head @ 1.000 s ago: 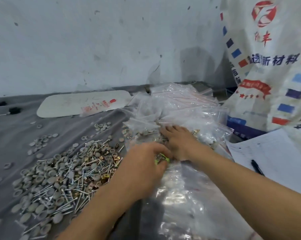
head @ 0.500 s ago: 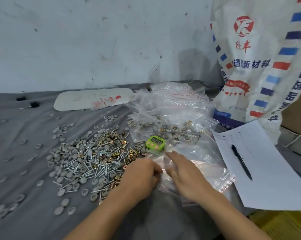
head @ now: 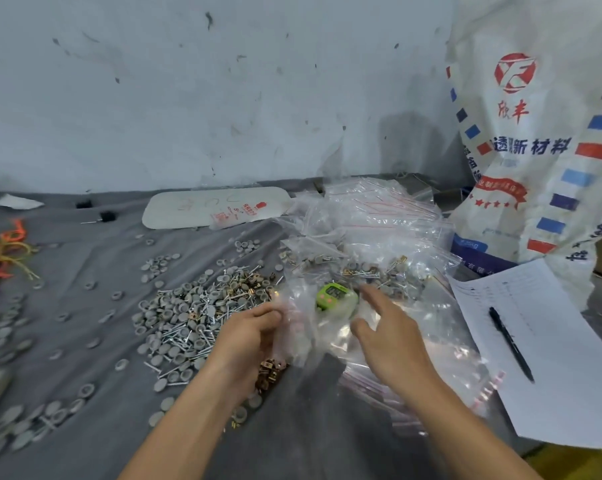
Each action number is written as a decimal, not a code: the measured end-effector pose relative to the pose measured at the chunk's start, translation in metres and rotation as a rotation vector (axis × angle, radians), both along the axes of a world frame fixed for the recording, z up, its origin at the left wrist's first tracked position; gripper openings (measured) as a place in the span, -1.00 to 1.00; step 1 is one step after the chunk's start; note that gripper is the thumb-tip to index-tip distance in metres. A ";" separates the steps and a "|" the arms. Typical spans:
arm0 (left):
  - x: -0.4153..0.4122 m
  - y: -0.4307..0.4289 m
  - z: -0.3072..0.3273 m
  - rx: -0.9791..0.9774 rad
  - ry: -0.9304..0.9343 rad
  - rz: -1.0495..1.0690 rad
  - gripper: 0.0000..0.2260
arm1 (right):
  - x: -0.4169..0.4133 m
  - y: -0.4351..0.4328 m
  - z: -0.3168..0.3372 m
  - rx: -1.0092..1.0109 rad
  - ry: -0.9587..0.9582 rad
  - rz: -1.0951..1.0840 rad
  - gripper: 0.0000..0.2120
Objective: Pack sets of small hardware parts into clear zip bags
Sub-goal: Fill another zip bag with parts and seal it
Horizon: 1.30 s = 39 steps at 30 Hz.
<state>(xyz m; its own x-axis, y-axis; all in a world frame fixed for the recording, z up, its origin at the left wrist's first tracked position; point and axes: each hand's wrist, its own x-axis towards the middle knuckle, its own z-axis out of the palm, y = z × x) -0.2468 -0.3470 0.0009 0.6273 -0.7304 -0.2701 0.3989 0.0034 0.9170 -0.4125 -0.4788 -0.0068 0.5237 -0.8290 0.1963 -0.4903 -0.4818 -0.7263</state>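
From where I stand, the left hand (head: 254, 336) has its fingers curled in and pinches one clear plastic zip bag (head: 301, 336) by its left edge. The bag is lifted off the grey cloth-covered tabletop (head: 84, 271), just in front of the small green digital timer (head: 336, 297), which shows through the film. The bag is smeared by motion. It seems to spread rightward from the fingers, but I cannot tell which way its zip end points. The right hand (head: 389, 336) hovers beside it, fingers spread wide and holding nothing, above the flat stack of empty clear zip bags (head: 459, 375). That stack's red-striped zip ends face the near right.

Half a second ago both hands were low and close together at the stack's near edge, and the timer stood uncovered. Now the left has raised a bag and the right has come away open.

Left of the hands lies a heap of grey round caps, silver screws and brass clips (head: 195, 317), with loose caps scattered over the cloth. Behind the timer rises a mound of filled clear bags (head: 361, 233). To the right, a white printed sheet of paper (head: 562, 375) carries a black pen (head: 510, 344) lying far-left to near-right. A white woven sack with red and blue print (head: 535, 140) stands in the corner by the scuffed pale wall (head: 188, 81)
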 end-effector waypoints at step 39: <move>0.099 0.085 -0.010 -0.252 0.358 0.164 -0.57 | 0.154 0.081 0.020 0.931 -0.282 0.529 -0.86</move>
<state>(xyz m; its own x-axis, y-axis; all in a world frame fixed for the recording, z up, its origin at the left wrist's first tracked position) -0.1475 -0.2619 -0.0093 0.6399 -0.6997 -0.3177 0.6656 0.2980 0.6842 -0.2585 -0.3976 0.0132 0.8901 -0.3994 -0.2195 -0.1435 0.2115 -0.9668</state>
